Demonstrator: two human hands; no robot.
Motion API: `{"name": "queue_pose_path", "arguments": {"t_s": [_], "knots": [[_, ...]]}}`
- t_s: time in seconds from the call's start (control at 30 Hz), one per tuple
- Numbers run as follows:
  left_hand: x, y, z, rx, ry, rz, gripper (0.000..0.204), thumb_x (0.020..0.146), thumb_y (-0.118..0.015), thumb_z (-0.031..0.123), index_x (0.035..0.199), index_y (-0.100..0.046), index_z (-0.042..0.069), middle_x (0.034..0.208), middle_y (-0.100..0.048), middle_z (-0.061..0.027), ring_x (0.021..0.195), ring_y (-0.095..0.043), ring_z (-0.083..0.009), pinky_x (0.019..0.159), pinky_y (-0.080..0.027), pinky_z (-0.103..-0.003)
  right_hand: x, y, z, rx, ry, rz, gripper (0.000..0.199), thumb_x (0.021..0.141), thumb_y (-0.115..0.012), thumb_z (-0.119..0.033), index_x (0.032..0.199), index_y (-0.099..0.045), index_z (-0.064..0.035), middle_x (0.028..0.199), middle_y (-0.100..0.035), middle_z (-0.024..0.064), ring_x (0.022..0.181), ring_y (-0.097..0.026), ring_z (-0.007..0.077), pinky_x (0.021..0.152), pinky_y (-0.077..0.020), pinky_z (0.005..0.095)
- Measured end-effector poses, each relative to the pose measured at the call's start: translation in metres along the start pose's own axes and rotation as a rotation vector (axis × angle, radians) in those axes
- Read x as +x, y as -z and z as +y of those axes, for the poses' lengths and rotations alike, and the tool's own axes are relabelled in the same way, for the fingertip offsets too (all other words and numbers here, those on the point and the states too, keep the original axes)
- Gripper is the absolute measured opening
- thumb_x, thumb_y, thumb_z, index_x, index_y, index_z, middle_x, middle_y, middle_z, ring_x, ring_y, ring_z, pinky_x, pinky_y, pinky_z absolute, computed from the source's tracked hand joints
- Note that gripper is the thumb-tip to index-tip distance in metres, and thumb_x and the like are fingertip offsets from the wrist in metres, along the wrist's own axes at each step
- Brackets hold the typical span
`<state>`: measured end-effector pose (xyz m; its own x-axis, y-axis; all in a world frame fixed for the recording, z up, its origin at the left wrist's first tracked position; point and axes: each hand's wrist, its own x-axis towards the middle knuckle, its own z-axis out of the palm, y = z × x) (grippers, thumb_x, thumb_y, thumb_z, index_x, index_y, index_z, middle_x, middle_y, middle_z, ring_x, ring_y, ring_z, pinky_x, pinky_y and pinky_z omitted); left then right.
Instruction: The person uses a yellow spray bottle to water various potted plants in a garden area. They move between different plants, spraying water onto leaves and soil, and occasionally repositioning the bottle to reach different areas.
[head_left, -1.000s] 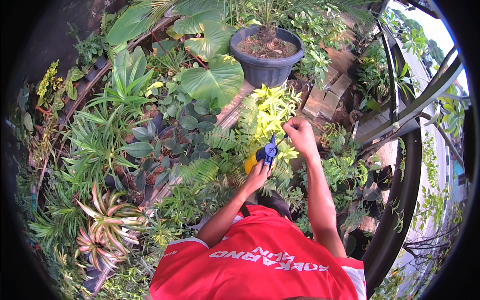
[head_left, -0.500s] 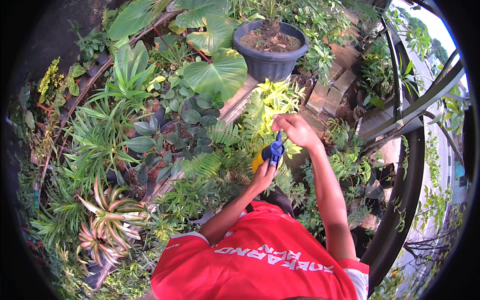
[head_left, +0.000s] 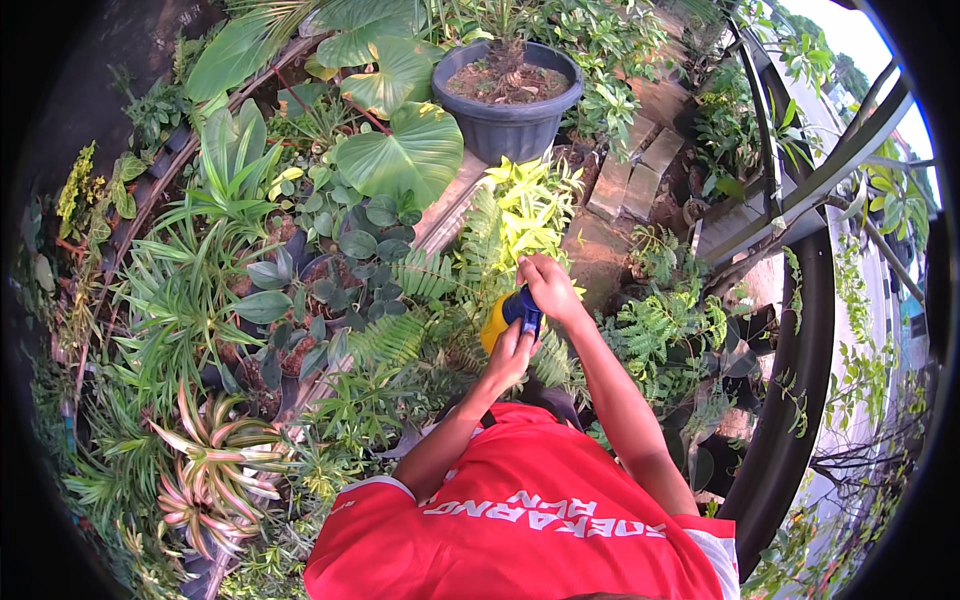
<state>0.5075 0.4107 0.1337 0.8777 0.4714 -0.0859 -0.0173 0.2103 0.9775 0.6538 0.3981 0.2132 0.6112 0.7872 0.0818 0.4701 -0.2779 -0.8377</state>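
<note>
A yellow spray bottle [head_left: 493, 325] with a blue top [head_left: 522, 306] is held in front of me, tilted, among the leaves. My left hand [head_left: 512, 357] is closed around the blue part on its near side. My right hand [head_left: 549, 286] is closed over the upper end of the blue top and hides the pump there. Just beyond the bottle grows a bright yellow-green leafy plant [head_left: 528, 215], with fern fronds [head_left: 425, 272] to the left.
A large dark pot [head_left: 507, 110] with a short-trunked plant stands at the far side. Broad leaves [head_left: 400, 155] overhang on the left. Paving bricks [head_left: 625, 180] lie at the far right. A curved dark metal frame [head_left: 800, 370] borders the right side.
My right hand has come down against the blue top; before, a blue pump rod showed between them. My left hand keeps its hold on the bottle. The whole view has shifted slightly.
</note>
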Motion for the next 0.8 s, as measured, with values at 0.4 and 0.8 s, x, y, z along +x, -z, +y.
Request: {"name": "queue_pose_path", "arguments": {"t_s": [0.4, 0.8], "knots": [[0.003, 0.017, -0.023, 0.09, 0.024, 0.057, 0.019, 0.095, -0.045, 0.017, 0.09, -0.051, -0.001, 0.063, -0.055, -0.0062, 0.054, -0.052, -0.0154, 0.051, -0.042, -0.032, -0.025, -0.032, 0.015, 0.066, -0.116, 0.273, 0.034, 0.094, -0.053, -0.026, 0.074, -0.057, 0.0013, 0.066, -0.058, 0.0231, 0.063, -0.057, 0.043, 0.059, -0.0437, 0.0474], [0.004, 0.011, -0.02, -0.052, 0.07, 0.031, 0.018, 0.095, -0.043, 0.016, 0.086, -0.05, 0.002, 0.059, -0.049, -0.0011, 0.049, -0.045, -0.0111, 0.045, -0.036, -0.03, -0.03, -0.035, 0.01, -0.011, -0.144, 0.362, 0.03, 0.093, -0.053, -0.024, 0.079, -0.055, 0.0023, 0.073, -0.057, 0.0275, 0.071, -0.056, 0.0483, 0.062, -0.0427, 0.051]]}}
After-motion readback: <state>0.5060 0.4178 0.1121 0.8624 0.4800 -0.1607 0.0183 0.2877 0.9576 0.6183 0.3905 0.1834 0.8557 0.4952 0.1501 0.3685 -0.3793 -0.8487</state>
